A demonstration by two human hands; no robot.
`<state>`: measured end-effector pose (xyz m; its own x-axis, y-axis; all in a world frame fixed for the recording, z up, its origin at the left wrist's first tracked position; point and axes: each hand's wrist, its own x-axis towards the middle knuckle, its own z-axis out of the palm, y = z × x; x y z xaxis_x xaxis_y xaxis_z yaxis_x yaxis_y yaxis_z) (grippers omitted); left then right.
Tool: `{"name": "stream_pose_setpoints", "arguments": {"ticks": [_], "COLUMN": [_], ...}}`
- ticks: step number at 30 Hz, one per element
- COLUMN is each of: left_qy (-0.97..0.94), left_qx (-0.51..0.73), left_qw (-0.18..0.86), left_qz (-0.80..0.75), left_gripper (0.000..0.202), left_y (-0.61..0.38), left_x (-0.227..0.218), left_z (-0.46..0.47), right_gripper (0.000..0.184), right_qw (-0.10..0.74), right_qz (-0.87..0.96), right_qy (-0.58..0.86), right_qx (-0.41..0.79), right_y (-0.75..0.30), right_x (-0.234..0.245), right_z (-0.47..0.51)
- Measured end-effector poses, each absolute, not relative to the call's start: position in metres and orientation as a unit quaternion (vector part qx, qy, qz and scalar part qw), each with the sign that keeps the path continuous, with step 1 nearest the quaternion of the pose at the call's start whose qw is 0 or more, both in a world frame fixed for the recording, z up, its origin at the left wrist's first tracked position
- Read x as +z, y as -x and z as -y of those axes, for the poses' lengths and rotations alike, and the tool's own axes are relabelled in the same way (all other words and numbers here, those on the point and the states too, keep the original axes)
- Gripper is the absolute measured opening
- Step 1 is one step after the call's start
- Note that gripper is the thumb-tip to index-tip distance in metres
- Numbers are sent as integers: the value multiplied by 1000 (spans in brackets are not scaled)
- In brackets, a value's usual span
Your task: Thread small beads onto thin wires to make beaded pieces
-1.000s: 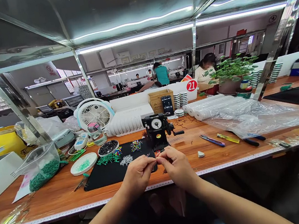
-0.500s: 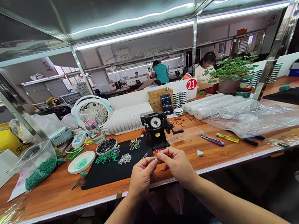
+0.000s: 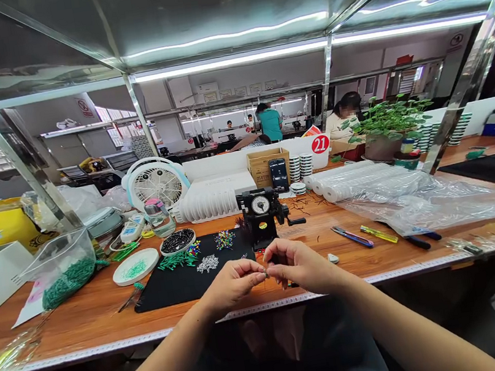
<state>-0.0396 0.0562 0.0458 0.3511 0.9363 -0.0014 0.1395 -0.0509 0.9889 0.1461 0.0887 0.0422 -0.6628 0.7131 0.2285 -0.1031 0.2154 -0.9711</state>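
Note:
My left hand (image 3: 230, 284) and my right hand (image 3: 297, 266) meet above the near edge of the wooden bench (image 3: 85, 318), fingertips pinched together on a tiny item too small to name. They hover just in front of a black mat (image 3: 174, 286) that carries piles of green beads (image 3: 178, 261), silvery beads (image 3: 208, 264) and mixed coloured beads (image 3: 224, 239). A small black hand-cranked machine with a dial (image 3: 261, 214) stands right behind my hands.
A bowl of dark beads (image 3: 177, 242), a white dish (image 3: 136, 268), a bag of green pieces (image 3: 62, 269) and a desk fan (image 3: 156, 187) sit left. Tweezers-like tools (image 3: 352, 236), clear plastic bags (image 3: 427, 202), white rolls and a potted plant (image 3: 382, 125) lie right. People work behind.
Both hands have stayed pinched together and dropped slightly toward me; the view shifted a little, and the red bit seen near my right fingers earlier is hidden now.

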Motion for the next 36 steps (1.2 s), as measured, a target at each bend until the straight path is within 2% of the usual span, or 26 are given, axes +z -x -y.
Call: {"name": "stream_pose_setpoints", "arguments": {"ticks": [3, 7, 11, 16, 20, 26, 32, 36], "left_qy": [-649, -664, -656, -650, -645, -687, -625, -625], "left_qx": [336, 309, 320, 375, 406, 423, 425, 408], "left_qw": [543, 542, 528, 476, 430, 289, 446, 472], "left_qz": [-414, -413, -434, -459, -484, -515, -479, -469], "left_gripper": [23, 25, 28, 27, 25, 26, 27, 29], "left_y": [41, 41, 40, 35, 29, 23, 30, 30], "left_x": [49, 48, 47, 40, 29, 23, 33, 32], "left_z": [-61, -64, -60, -55, -50, -37, -43, -46], "right_gripper": [10, 3, 6, 20, 19, 16, 13, 11], "right_qw": [299, 291, 329, 388, 408, 408, 412, 395], "right_qz": [773, 798, 749, 629, 596, 616, 670, 734], "right_qy": [239, 269, 279, 328, 360, 385, 297, 315], "right_qx": [506, 454, 503, 589, 591, 553, 541, 455], "right_y": [-149, -148, -143, -132, -125, -123, -130, -134], "right_x": [48, 47, 37, 24, 19, 17, 23, 26], "right_z": [-89, -89, -89, -85, -81, -79, -78, -78]}}
